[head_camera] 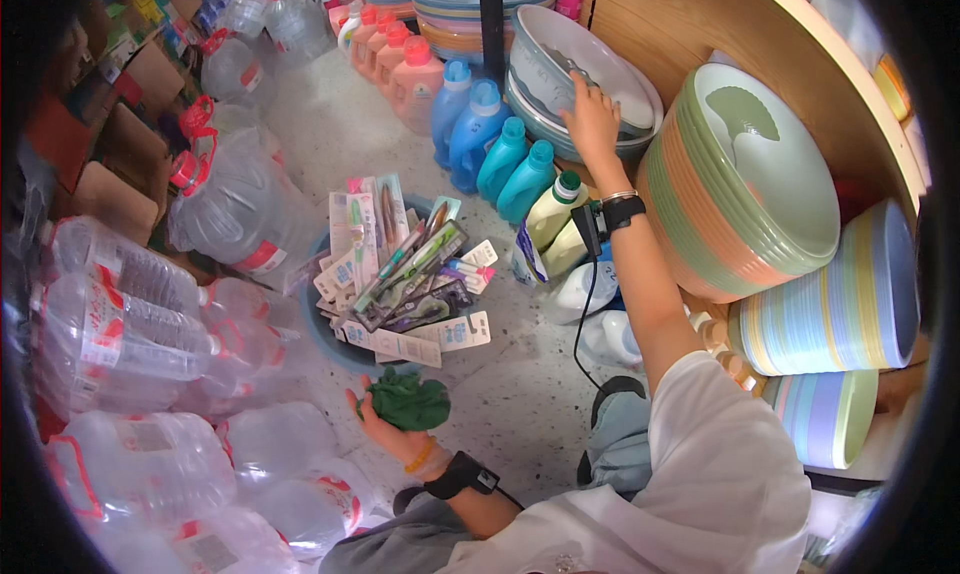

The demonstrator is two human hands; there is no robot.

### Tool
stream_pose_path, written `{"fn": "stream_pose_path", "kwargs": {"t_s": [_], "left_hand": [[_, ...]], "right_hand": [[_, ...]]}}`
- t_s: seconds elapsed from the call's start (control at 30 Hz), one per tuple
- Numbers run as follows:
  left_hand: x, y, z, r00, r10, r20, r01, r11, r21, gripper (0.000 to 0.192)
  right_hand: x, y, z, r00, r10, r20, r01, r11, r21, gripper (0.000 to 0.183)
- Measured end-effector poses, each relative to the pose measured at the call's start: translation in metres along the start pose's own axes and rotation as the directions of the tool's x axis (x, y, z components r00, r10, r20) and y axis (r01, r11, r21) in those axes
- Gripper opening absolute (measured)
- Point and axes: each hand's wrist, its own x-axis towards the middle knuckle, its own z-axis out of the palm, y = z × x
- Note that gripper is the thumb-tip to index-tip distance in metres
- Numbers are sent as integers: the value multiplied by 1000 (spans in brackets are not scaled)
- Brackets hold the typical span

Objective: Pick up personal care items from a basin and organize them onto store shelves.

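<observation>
My left hand [390, 427] holds a crumpled dark green cloth [409, 401] low over the floor. Just beyond it, a round blue-grey basin [311, 334] is heaped with packaged toothbrushes [412, 266]. At the upper right, my right hand [594, 120] reaches to a large tilted basin [551, 86] with a pale inside and blue-grey outside. Its fingers are spread at the rim, and the fingertips reach over the inside. This basin rests on other basins on a shelf. Whether the right hand grips the rim cannot be told.
Large clear water bottles [150, 454] crowd the left side. Detergent bottles [480, 123] line the shelf's foot, with white bottles [589, 289] beside my right arm. Stacked green and orange basins [667, 199] and striped buckets [832, 296] stand right. A black post [491, 26] rises at the back.
</observation>
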Motion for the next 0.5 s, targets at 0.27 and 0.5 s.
{"fn": "stream_pose_path", "kwargs": {"t_s": [0.27,0.5], "left_hand": [[6,-7,-27,997,57,57,-60,997,46,52],[-4,-8,-8,999,18,45,-18,1000,8,53]], "right_hand": [[-7,4,22,965,-230,-127,211,966,-147,18],[-18,6,33,956,-288,45,291,926,-240,18]]}}
